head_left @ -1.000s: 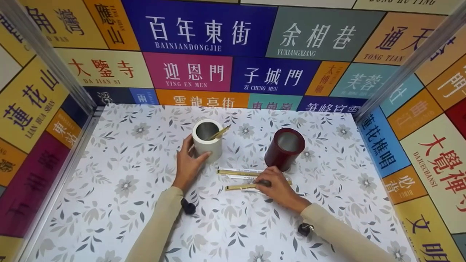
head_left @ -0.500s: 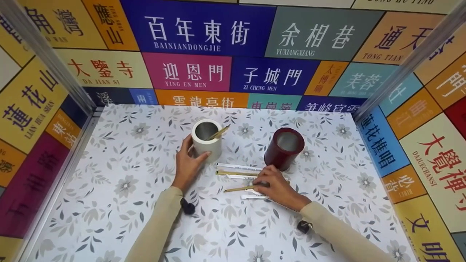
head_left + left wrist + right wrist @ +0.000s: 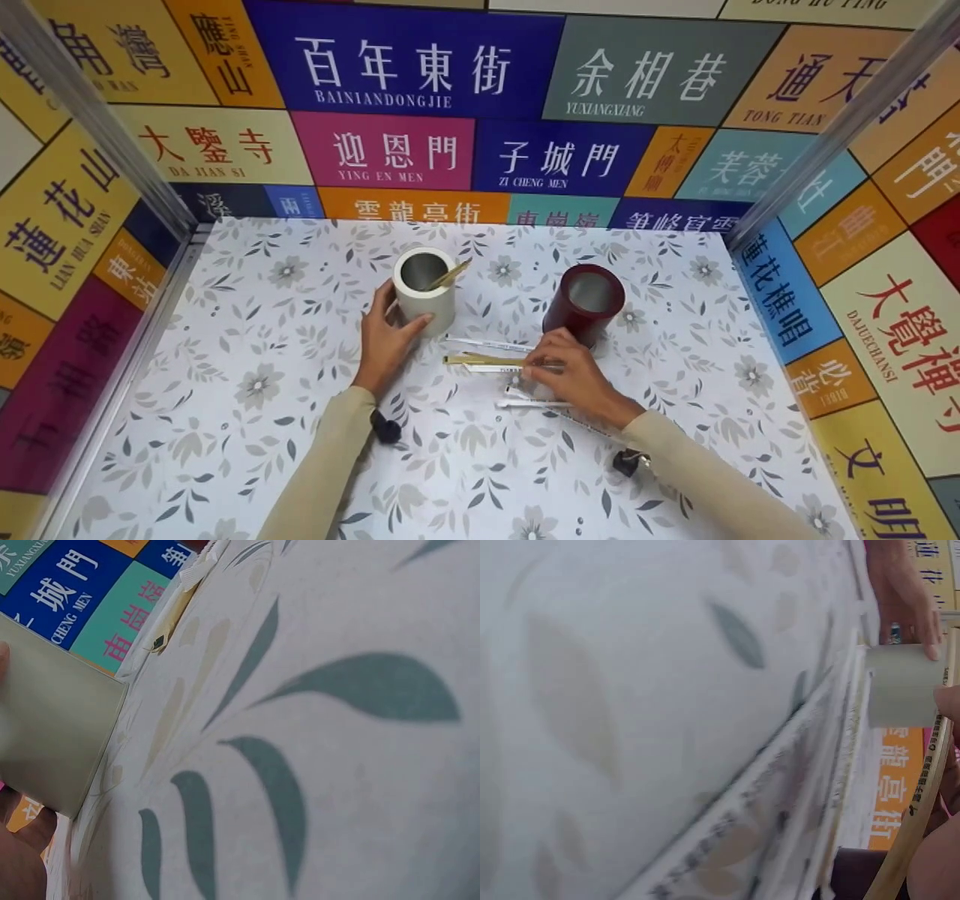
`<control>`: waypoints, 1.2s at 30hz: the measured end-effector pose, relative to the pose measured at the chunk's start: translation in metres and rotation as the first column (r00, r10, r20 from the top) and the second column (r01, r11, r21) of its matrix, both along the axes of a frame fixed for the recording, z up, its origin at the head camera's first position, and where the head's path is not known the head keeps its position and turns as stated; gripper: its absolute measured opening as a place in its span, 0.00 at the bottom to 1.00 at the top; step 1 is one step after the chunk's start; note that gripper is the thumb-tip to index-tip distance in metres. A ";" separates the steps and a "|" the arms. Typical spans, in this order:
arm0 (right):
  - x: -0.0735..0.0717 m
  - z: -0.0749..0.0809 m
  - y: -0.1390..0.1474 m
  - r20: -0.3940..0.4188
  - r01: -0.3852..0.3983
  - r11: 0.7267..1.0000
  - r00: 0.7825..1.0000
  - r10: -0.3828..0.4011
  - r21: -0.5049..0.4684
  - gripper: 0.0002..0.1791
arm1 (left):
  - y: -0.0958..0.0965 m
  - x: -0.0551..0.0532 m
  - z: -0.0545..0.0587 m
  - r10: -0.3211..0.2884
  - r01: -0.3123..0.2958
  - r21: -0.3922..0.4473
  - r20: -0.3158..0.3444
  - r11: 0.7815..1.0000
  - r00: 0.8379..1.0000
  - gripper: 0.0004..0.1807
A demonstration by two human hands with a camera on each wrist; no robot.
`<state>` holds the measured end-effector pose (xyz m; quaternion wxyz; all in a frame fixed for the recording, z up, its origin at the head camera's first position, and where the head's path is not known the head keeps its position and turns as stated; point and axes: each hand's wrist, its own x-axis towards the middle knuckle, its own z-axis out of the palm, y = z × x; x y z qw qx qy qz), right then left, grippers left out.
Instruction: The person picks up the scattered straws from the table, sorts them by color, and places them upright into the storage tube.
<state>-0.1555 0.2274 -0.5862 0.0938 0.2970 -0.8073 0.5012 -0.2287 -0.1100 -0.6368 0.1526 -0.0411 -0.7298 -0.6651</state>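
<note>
Head view: white cup point(image 3: 433, 309), left of centre near the tabletop's point(image 3: 450, 495) far edge, with at least one tan stick point(image 3: 451, 275) leaning over its rim. Left hand point(image 3: 386, 337) curls round the cup's side. Right hand point(image 3: 574, 375) pinches another tan stick point(image 3: 922, 791) beside white printed strips point(image 3: 534, 403). Dark red cup point(image 3: 574, 311) stands farther right, its metallic interior visible.
</note>
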 end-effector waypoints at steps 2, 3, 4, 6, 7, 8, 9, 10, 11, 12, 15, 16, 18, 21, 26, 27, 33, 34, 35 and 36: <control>0.002 0.016 -0.006 0.021 0.011 0.999 1.000 -0.010 -0.051 0.10 | 0.000 0.000 0.000 0.005 -0.005 -0.003 0.002 1.000 1.000 0.50; 0.003 0.023 -0.008 0.036 0.017 0.997 0.999 -0.014 -0.071 0.09 | 0.000 -0.001 -0.001 0.008 -0.008 -0.005 0.003 1.000 1.000 0.50; 0.003 0.029 -0.009 0.053 0.021 0.996 0.998 -0.017 -0.082 0.08 | 0.000 -0.001 -0.001 0.008 -0.008 -0.003 0.002 1.000 1.000 0.51; 0.000 0.036 -0.010 0.094 0.039 0.994 0.995 -0.029 -0.103 0.07 | 0.001 -0.001 -0.001 0.011 -0.011 -0.004 0.004 1.000 1.000 0.51; -0.002 0.037 -0.010 0.117 0.048 0.992 0.993 -0.035 -0.115 0.07 | 0.001 -0.002 -0.001 0.011 -0.011 -0.001 0.003 1.000 1.000 0.51; -0.005 0.038 -0.010 0.137 0.056 0.991 0.990 -0.039 -0.124 0.06 | 0.000 -0.002 -0.001 0.011 -0.011 0.001 0.003 1.000 1.000 0.51; -0.009 0.038 -0.010 0.156 0.062 0.989 0.987 -0.041 -0.134 0.06 | 0.001 -0.002 -0.001 0.014 -0.014 0.004 0.004 1.000 1.000 0.51; -0.012 0.038 -0.010 0.173 0.068 0.988 0.984 -0.043 -0.142 0.05 | 0.001 -0.002 0.000 0.014 -0.014 0.007 0.005 1.000 1.000 0.51; -0.015 0.038 -0.010 0.187 0.073 0.986 0.981 -0.044 -0.149 0.05 | 0.001 -0.002 0.000 0.015 -0.015 0.007 0.007 1.000 1.000 0.51; -0.019 0.039 -0.010 0.202 0.071 0.985 0.979 -0.039 -0.156 0.04 | 0.000 -0.002 0.000 0.014 -0.014 0.009 0.007 1.000 1.000 0.50; -0.027 0.048 -0.013 0.218 0.062 0.987 0.976 -0.029 -0.149 0.03 | 0.000 -0.002 0.001 0.003 -0.003 0.012 0.001 1.000 1.000 0.49; -0.030 0.051 -0.015 0.214 0.059 0.988 0.976 -0.028 -0.141 0.03 | 0.000 -0.002 0.001 -0.003 0.003 0.013 0.000 1.000 1.000 0.49; -0.037 0.059 -0.018 0.205 0.053 0.990 0.978 -0.026 -0.128 0.03 | 0.000 -0.001 0.001 -0.010 0.010 0.012 0.001 1.000 1.000 0.49; -0.048 0.069 -0.025 0.175 0.060 0.991 0.984 -0.038 -0.122 0.02 | 0.000 0.001 0.002 -0.016 0.016 0.009 0.008 1.000 1.000 0.49; -0.064 0.095 -0.041 0.107 0.049 0.989 0.994 -0.034 -0.141 0.03 | -0.002 0.001 0.001 -0.014 0.014 -0.011 0.009 1.000 1.000 0.50; -0.066 0.103 -0.045 0.094 0.050 0.988 0.995 -0.036 -0.147 0.03 | -0.002 0.001 0.001 -0.012 0.012 -0.017 0.011 1.000 1.000 0.51; -0.078 0.137 -0.063 0.053 0.103 0.979 0.994 -0.095 -0.174 0.03 | 0.000 -0.001 0.002 -0.010 0.010 -0.012 0.001 1.000 1.000 0.50; -0.081 0.140 -0.065 0.054 0.115 0.976 0.993 -0.107 -0.182 0.03 | -0.001 -0.001 0.002 -0.011 0.011 -0.007 -0.002 1.000 1.000 0.50; -0.086 0.142 -0.068 0.055 0.127 0.974 0.991 -0.118 -0.190 0.03 | -0.001 -0.001 0.002 -0.011 0.011 -0.004 -0.003 1.000 1.000 0.50; -0.090 0.142 -0.070 0.055 0.137 0.971 0.990 -0.129 -0.198 0.04 | -0.001 -0.001 0.001 -0.008 0.008 -0.002 -0.001 1.000 1.000 0.50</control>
